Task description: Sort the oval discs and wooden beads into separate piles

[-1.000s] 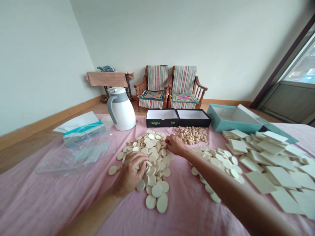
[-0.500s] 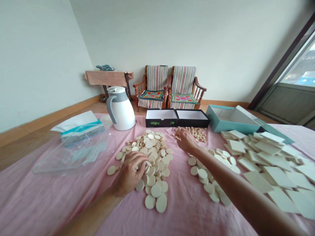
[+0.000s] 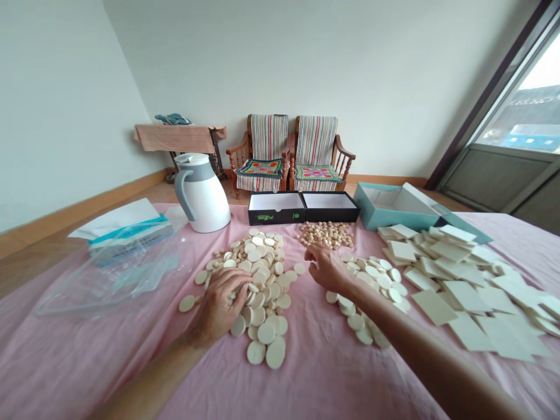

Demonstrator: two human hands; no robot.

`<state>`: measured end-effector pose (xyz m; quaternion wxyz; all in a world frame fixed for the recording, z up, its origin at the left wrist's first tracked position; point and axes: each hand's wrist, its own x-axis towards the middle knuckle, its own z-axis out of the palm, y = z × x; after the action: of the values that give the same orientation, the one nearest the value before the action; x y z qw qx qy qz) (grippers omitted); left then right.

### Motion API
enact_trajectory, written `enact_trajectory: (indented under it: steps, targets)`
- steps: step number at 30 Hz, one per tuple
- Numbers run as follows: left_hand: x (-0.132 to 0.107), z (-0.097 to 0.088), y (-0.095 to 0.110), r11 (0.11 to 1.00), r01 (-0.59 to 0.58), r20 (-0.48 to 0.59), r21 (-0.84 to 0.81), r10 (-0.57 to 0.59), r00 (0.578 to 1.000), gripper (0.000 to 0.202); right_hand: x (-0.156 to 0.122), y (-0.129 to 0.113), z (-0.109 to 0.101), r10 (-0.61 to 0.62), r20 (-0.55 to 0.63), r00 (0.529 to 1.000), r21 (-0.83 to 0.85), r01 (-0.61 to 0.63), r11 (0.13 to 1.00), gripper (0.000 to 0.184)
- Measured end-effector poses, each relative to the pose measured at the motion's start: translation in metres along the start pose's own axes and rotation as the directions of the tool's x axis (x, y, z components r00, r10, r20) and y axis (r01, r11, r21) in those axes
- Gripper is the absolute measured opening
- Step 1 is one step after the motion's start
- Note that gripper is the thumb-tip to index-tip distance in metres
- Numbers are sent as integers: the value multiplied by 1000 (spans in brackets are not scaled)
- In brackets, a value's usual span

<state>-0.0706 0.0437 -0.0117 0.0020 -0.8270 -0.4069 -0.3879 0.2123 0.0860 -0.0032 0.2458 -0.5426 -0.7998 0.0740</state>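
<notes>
My left hand (image 3: 222,300) rests at the left side of a heap of pale round wooden discs (image 3: 266,332). Its fingers are curled round a few of the discs, which show by the thumb. Small wooden beads (image 3: 223,254) are mixed into this heap's far left part. My right hand (image 3: 326,268) hovers over the cloth between the heaps, fingers loosely bent and apart from the thumb, nothing visible in them. Just beyond it lies a pile of small round beads (image 3: 327,233). A second group of wooden discs (image 3: 371,274) lies partly hidden under my right forearm.
Square wooden tiles (image 3: 468,296) are heaped at the right, before a light-blue box (image 3: 380,217). Two open black boxes (image 3: 276,217) stand at the back. A white jug (image 3: 207,201) and clear plastic packaging (image 3: 109,286) are at the left on the pink cloth (image 3: 315,361).
My right hand has drawn back from the bead pile toward me, over the cloth between the heaps. My left hand stays at the disc heap. The view has turned slightly right.
</notes>
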Motion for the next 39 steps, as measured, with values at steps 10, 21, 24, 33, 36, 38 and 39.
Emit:
enact_trajectory:
  steps: [10, 21, 24, 33, 36, 38, 39]
  targets:
    - [3, 3, -4, 1000, -12, -46, 26, 13, 999, 16, -15, 2, -9, -42, 123, 992, 6, 41, 999, 33]
    - [0, 3, -5, 999, -2, -62, 39, 4, 998, 17, -18, -23, -12, 0, 135, 991, -196, 26, 980, 18]
    - [1, 3, -5, 999, -12, -58, 31, 14, 998, 17, -39, -5, -36, 90, 37, 995, -244, -78, 966, 19]
    - [3, 2, -2, 999, -10, -56, 31, 11, 998, 17, -71, 15, -61, 158, -159, 975, -183, -186, 965, 30]
    - [3, 1, -2, 1000, -6, -53, 28, 7, 999, 17, -54, -11, -41, 63, -31, 998, -42, -64, 997, 28]
    - [3, 1, -2, 999, -10, -56, 30, 12, 998, 17, -41, -26, -23, -6, 46, 999, 5, 6, 1000, 31]
    - [3, 1, -2, 999, -12, -59, 31, 14, 998, 16, -34, -32, -14, -32, 80, 996, 6, 31, 999, 33]
